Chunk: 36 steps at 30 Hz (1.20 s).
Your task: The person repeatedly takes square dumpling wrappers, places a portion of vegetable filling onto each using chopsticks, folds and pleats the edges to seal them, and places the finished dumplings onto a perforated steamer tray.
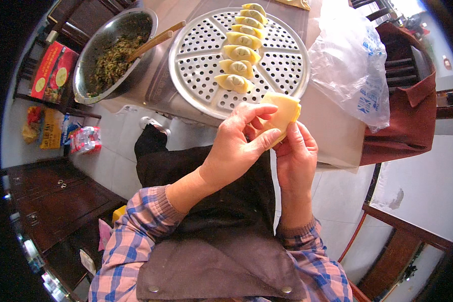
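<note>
A small stack of yellow dough wrappers [281, 107] is held between my two hands, just in front of a round perforated metal steamer tray [200, 64]. My left hand [241, 132] has its thumb on the stack's near edge, its fingers curled over the left side. From the right, my right hand [296, 154] pinches the stack with its thumb on the edge. Several folded wontons [239, 68] lie in a row across the tray. To the left stands a metal bowl [153, 28] of chopped filling [115, 62], with wooden chopsticks [151, 45] leaning in it.
A translucent plastic bag [347, 71] lies on the table [332, 132] right of the tray. A dark red cloth [404, 128] hangs over a chair beyond it. At left are a red box [54, 71], wrapped bottles [86, 139] and a dark wooden cabinet [53, 204].
</note>
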Available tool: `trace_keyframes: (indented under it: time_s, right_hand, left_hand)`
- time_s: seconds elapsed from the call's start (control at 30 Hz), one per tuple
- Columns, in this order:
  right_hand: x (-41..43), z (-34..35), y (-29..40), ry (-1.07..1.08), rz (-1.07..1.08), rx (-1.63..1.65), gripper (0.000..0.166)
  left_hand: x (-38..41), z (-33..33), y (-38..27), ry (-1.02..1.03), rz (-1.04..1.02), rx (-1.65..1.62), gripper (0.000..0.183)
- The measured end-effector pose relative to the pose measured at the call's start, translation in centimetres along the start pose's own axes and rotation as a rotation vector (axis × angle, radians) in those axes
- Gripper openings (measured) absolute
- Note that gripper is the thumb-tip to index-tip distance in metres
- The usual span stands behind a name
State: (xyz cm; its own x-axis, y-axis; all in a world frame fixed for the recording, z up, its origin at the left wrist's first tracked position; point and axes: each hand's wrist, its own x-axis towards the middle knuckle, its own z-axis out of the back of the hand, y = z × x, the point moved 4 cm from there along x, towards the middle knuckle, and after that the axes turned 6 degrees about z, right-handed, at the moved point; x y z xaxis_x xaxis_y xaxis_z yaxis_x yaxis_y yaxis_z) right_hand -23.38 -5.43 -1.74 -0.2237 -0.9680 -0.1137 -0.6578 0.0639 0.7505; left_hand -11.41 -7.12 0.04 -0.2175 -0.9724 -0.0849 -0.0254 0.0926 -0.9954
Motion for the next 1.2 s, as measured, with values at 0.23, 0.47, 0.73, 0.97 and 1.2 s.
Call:
trace_keyframes:
  time_s: [0.23, 0.47, 0.73, 0.97, 1.2]
  right_hand:
    - [-0.2, -1.3, 0.0, 0.149, 0.040, -0.189, 0.014]
    - [-0.6, -2.2, -0.1, 0.217, 0.014, -0.289, 0.010]
    - [-1.0, -2.3, -0.5, 0.137, 0.244, -0.372, 0.009]
    - [-0.5, -0.9, -1.7, -0.005, -0.098, 0.304, 0.031]
    - [-0.7, -0.3, -2.1, 0.069, -0.282, 0.667, 0.037]
  left_hand:
    - [-0.3, 1.4, -0.5, -0.049, -0.094, 0.150, 0.036]
    - [-0.9, 2.1, -0.3, 0.031, 0.167, -0.283, 0.028]
    - [-1.1, 2.8, 1.1, -0.075, 0.167, -0.352, 0.019]
    - [-1.3, 2.4, 2.2, -0.111, 0.215, -0.986, 0.026]
    - [-1.1, 1.3, 2.5, -0.085, 0.217, -0.913, 0.030]
